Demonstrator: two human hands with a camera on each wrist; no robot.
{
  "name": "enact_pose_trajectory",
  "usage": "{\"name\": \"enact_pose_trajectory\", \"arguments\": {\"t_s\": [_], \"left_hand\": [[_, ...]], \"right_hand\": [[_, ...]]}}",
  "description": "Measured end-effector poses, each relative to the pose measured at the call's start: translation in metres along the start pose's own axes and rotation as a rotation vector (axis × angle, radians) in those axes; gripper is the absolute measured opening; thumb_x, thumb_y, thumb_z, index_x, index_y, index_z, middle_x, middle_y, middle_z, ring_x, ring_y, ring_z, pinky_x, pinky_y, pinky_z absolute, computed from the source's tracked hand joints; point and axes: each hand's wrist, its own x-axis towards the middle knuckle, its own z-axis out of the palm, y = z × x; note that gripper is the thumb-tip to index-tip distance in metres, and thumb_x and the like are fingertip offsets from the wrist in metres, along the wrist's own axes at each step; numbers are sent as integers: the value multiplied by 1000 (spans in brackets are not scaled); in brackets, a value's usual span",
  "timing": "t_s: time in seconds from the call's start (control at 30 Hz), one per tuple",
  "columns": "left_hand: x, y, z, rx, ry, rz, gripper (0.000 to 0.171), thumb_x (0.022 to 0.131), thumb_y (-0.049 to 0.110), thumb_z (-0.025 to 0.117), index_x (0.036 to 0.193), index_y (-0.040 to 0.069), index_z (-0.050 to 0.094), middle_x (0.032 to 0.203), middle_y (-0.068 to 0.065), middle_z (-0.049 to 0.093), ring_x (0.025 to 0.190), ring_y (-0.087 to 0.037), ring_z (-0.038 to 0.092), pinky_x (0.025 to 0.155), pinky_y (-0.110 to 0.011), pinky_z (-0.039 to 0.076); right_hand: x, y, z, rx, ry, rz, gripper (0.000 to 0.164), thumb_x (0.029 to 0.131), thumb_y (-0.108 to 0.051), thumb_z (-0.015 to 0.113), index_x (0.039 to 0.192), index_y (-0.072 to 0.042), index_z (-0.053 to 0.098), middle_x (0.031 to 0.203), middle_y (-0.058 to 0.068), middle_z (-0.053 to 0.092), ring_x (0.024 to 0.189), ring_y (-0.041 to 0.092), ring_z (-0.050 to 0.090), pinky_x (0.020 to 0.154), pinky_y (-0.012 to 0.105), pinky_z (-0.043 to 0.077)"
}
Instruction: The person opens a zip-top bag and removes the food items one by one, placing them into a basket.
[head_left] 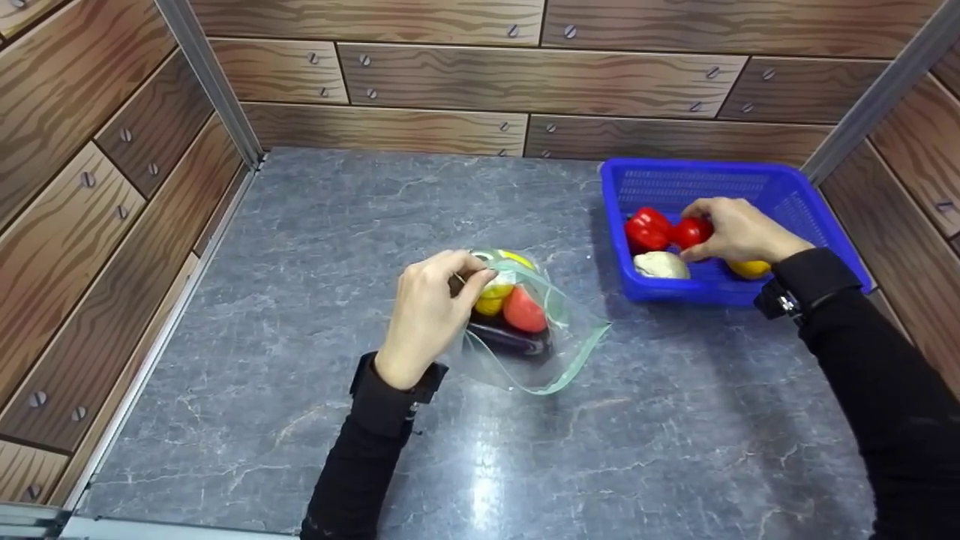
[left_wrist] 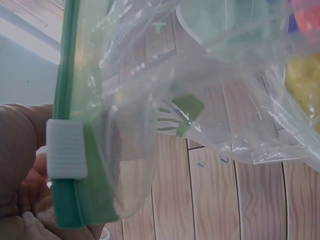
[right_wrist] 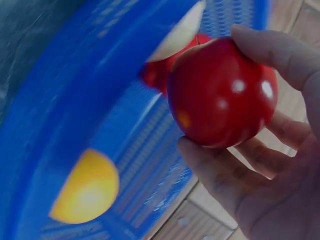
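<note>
- Right grip (head_left: 739, 229), half closed, has a red tomato (right_wrist: 222, 95) between thumb and fingertips, out from the palm, at the blue basket (head_left: 705, 291).
- Left grip (head_left: 431, 307), finger against thumb, pinches the clear bag (head_left: 566, 379) on the bench (head_left: 300, 300).

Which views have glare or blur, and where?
Head: one bright reflection streak on the gray tabletop, near bottom center; left wrist: white glints on the clear plastic bag; right wrist: white highlights on the red tomato, and the near rim of the blue basket looks soft.
</note>
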Motion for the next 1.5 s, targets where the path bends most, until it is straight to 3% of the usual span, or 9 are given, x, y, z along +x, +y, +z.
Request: {"name": "enact_pose_trajectory", "arguments": {"t_s": [0.17, 0.3, 0.47, 0.6, 0.77, 0.87, 1.0, 1.17, 1.5], "left_hand": [[1, -1, 1, -12, 0, 5, 12, 88, 23, 71, 86, 11, 73, 78, 1, 72, 60, -6, 54, 57, -20, 44], [1, -1, 1, -13, 4, 7, 12, 88, 23, 72, 86, 11, 73, 79, 0, 72, 61, -7, 55, 57, -21, 44], [1, -1, 1, -7, 7, 13, 12, 88, 23, 72, 86, 11, 73, 78, 0, 72, 60, -7, 55, 56, -20, 43], [2, -1, 1, -9, 4, 18, 12, 87, 22, 72, 87, 11, 73, 78, 0, 72, 60, -7, 55, 56, -20, 43], [1, -1, 0, -1, 4, 11, 12, 88, 23, 72, 86, 11, 73, 79, 0, 72, 62, -7, 56, 57, -21, 45], [1, 0, 0, -2, 2, 9, 11, 88, 23, 72, 86, 12, 73, 79, 0, 72, 62, -7, 57, 57, -21, 45], [1, 0, 0, -7, 3, 11, 11, 88, 22, 72, 87, 11, 73, 79, 0, 73, 62, -8, 58, 58, -20, 45], [2, 1, 0, -17, 11, 17, 12, 88, 23, 71, 86, 11, 73, 77, 0, 72, 60, -8, 57, 57, -20, 45], [1, 1, 1, -8, 6, 10, 11, 88, 22, 72, 86, 11, 73, 79, -1, 72, 62, -7, 58, 57, -20, 46]], "right_hand": [[-1, 25, 8, -34, -53, 31, 63, 72, -25, 85, 123, 3, 59, 112, 27, 65, 97, 39, 63, 81, 49, 50], [-3, 38, 15, -21, -130, 51, 61, 72, -24, 85, 121, 3, 60, 109, 25, 66, 93, 36, 63, 77, 42, 49], [-5, 48, 25, -19, -210, -21, 51, 75, -13, 77, 117, 10, 59, 101, 25, 69, 89, 34, 64, 75, 36, 50], [-5, 47, 30, 9, -238, -62, 46, 78, -3, 71, 117, 16, 57, 102, 31, 67, 94, 41, 64, 83, 46, 52], [-8, 33, 21, -49, -188, -34, 47, 82, -13, 74, 120, 12, 58, 111, 32, 65, 104, 48, 62, 91, 58, 48], [-13, 16, 12, -120, -96, -34, 50, 83, -21, 75, 122, 6, 59, 116, 30, 65, 109, 48, 60, 92, 60, 46], [-21, -19, 2, -129, 72, -119, 47, 82, -22, 76, 120, 1, 63, 116, 24, 67, 105, 43, 62, 88, 58, 48], [-38, -78, -1, -88, 214, -305, 39, 83, -23, 77, 115, -5, 67, 111, 16, 69, 98, 35, 66, 84, 53, 52], [-83, -188, 16, -8, 345, -706, 37, 79, -17, 79, 113, -10, 68, 112, 5, 68, 100, 20, 66, 84, 35, 57]]}}
